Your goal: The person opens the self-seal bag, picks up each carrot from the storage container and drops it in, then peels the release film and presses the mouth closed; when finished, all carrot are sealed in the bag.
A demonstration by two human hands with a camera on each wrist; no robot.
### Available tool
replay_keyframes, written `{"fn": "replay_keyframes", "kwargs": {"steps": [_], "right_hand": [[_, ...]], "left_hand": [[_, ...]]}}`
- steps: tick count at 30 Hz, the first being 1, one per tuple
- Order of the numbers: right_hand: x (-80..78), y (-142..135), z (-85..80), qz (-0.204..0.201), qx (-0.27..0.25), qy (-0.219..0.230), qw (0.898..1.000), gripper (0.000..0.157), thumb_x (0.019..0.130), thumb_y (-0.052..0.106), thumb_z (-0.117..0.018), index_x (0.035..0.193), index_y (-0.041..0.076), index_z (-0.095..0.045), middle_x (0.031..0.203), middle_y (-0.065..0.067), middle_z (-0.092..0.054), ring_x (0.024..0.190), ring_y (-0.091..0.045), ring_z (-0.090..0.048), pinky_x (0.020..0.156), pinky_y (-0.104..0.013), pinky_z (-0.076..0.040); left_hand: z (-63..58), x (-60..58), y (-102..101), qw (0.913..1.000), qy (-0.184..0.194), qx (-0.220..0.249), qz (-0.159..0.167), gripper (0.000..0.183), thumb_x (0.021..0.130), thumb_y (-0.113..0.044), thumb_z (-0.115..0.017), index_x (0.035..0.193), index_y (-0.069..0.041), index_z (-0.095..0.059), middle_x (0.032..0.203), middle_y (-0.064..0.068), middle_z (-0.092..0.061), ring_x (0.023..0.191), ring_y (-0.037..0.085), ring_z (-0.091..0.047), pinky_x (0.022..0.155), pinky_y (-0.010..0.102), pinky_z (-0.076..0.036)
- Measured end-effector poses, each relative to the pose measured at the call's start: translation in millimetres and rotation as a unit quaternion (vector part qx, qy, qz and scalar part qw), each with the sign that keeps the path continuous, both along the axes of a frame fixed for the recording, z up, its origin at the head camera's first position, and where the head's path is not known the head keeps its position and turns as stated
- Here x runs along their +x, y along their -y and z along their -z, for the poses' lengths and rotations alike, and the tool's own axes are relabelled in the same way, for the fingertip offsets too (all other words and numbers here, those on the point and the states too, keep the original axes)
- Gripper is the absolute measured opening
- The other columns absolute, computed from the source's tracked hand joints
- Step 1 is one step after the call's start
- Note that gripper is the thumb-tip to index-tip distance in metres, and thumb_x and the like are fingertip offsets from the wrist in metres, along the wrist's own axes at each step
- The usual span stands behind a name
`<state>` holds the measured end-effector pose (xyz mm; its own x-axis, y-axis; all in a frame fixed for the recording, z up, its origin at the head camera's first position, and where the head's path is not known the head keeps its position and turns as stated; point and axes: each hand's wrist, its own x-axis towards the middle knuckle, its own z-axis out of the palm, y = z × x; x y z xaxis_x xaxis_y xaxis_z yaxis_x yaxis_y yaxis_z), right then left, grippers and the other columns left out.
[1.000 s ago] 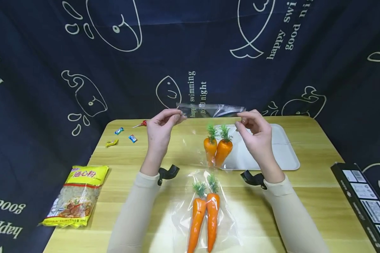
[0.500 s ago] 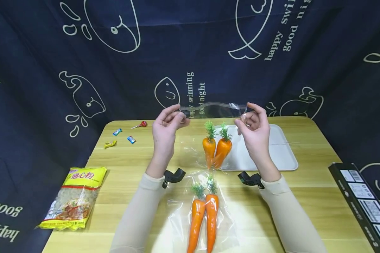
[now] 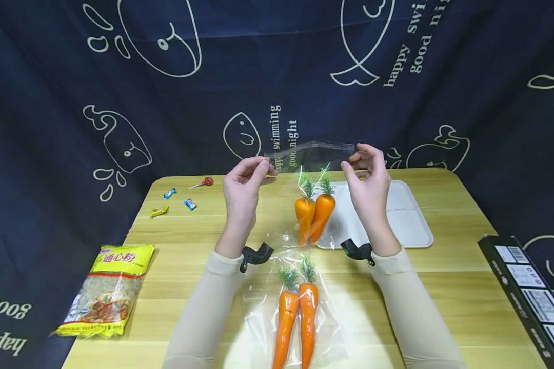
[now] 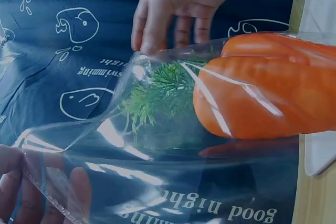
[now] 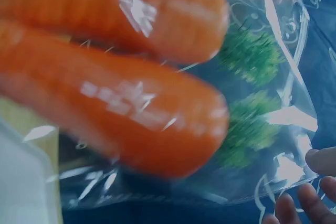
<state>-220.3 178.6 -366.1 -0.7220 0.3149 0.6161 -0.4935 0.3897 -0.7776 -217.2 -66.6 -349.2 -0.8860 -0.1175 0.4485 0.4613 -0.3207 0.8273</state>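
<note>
A clear zip bag [image 3: 283,205] is held up by its top corners between my hands in the head view. Inside it are two orange carrots [image 3: 323,212] with green tops, tops upward. My left hand [image 3: 243,189] pinches the left corner. At the right corner, my right hand [image 3: 369,177] has thumb and fingers around the film's edge. The left wrist view shows the film over the green tops [image 4: 163,87] and a broad carrot end [image 4: 252,98]. In the right wrist view, the thumb [image 5: 323,161] meets the bag's corner. Whether the bag's bottom touches the table is unclear.
Nearer on the wooden table [image 3: 180,266] lies another clear bag [image 3: 334,328] with two carrots. A white tray [image 3: 411,215] stands behind my right hand. Pasta bag [image 3: 106,292], candies [image 3: 190,204] and a lollipop [image 3: 206,181] lie left; a black box [image 3: 512,287] sits right.
My left hand has shifted slightly right and the right hand slightly left and up. The bag's top strip has risen a little, and the carrots in it have shifted and lean closer together.
</note>
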Motion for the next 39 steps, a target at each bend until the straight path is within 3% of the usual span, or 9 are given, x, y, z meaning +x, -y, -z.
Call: {"fn": "replay_keyframes", "kwargs": {"steps": [5,9,13,25,32,39], "right_hand": [[11.5,25,-18.1,0.02,0.055,-0.121,0.991,0.023,0.087,0.007,-0.076,0.109,0.005,-0.07,0.089,-0.012,-0.063,0.077,-0.015,-0.056,0.069,-0.024,-0.048],[18.3,58,-31.9,-0.029,0.124,-0.191,0.973,0.013,0.087,0.004,-0.075,0.1,0.001,-0.073,0.078,-0.012,-0.062,0.069,-0.019,-0.054,0.061,-0.029,-0.047],[15.0,86,-40.4,-0.064,0.202,-0.192,0.958,0.013,0.09,0.01,-0.072,0.101,0.003,-0.073,0.078,-0.008,-0.065,0.067,-0.018,-0.056,0.058,-0.029,-0.05],[-7.0,99,-40.3,-0.028,0.299,-0.183,0.936,0.011,0.094,0.015,-0.067,0.098,0.008,-0.074,0.09,-0.002,-0.071,0.08,-0.017,-0.062,0.07,-0.028,-0.054],[-11.0,97,-41.2,0.007,0.345,-0.21,0.915,0.011,0.095,0.013,-0.066,0.095,0.006,-0.075,0.086,-0.004,-0.072,0.074,-0.02,-0.06,0.064,-0.029,-0.054],[-14.8,92,-44.0,0.016,0.379,-0.241,0.893,0.011,0.093,0.007,-0.063,0.084,0.005,-0.069,0.077,-0.004,-0.068,0.069,-0.019,-0.057,0.059,-0.028,-0.053]], "left_hand": [[0.1,-0.5,-2,1.0,-0.007,0.006,0.001,0.015,0.089,-0.012,-0.076,0.101,-0.003,-0.074,0.087,0.005,-0.075,0.079,0.021,-0.073,0.077,0.037,-0.063],[1.4,-5.1,-1,0.9999,-0.013,0.002,-0.005,0.016,0.088,-0.011,-0.076,0.101,-0.002,-0.074,0.087,0.005,-0.075,0.079,0.022,-0.072,0.076,0.035,-0.063],[2.9,-11.0,-2,0.9997,-0.011,-0.013,-0.019,0.016,0.088,-0.011,-0.076,0.101,-0.002,-0.075,0.089,0.004,-0.075,0.08,0.021,-0.072,0.075,0.033,-0.063],[2.3,-14.7,-2,0.9921,-0.039,-0.096,-0.07,0.019,0.089,-0.017,-0.076,0.101,-0.001,-0.077,0.097,0.005,-0.077,0.081,0.024,-0.072,0.074,0.03,-0.062],[0.6,-17.0,-2,0.9799,-0.069,-0.158,-0.101,0.016,0.09,-0.018,-0.076,0.099,-0.006,-0.079,0.098,0.008,-0.078,0.09,0.014,-0.072,0.078,0.031,-0.061],[-3.0,-17.2,-2,0.9604,-0.109,-0.216,-0.139,0.011,0.088,-0.016,-0.077,0.094,-0.007,-0.081,0.093,0.008,-0.078,0.078,0.014,-0.071,0.073,0.035,-0.061]]}}
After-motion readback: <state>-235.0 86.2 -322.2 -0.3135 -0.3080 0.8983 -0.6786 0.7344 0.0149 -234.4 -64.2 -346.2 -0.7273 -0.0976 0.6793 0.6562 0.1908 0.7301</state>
